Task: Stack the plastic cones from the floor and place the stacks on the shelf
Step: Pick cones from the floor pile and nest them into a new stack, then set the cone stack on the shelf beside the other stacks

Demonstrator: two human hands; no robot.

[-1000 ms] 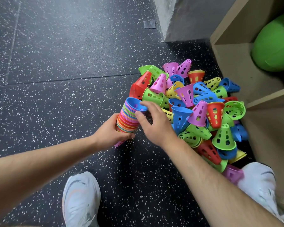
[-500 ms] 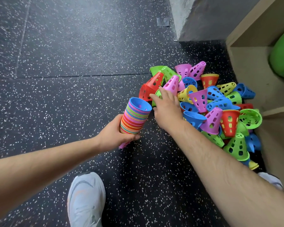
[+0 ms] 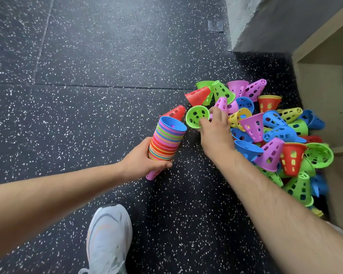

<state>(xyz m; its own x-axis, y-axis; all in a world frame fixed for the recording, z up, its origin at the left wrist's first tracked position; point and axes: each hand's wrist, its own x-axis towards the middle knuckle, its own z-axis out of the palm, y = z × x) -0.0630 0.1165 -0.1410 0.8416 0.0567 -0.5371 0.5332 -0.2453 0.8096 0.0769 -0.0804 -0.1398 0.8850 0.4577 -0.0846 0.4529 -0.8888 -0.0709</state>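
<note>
Dark speckled floor (image 3: pixel 107 56), with a pile of cones (image 3: pixel 273 133) at 3 o'clock beside the shelf (image 3: pixel 321 86).
The left hand (image 3: pixel 141 163) wraps round the tall stack (image 3: pixel 167 139) in the middle. The right hand (image 3: pixel 214 133) pinches a green cone (image 3: pixel 196 116) by its rim, at 2 o'clock from the stack's open top. That pinch looks small, so the cone may slip, or go in crooked and get stuck.

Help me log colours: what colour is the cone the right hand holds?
The cone in the right hand is green; head view.
</note>
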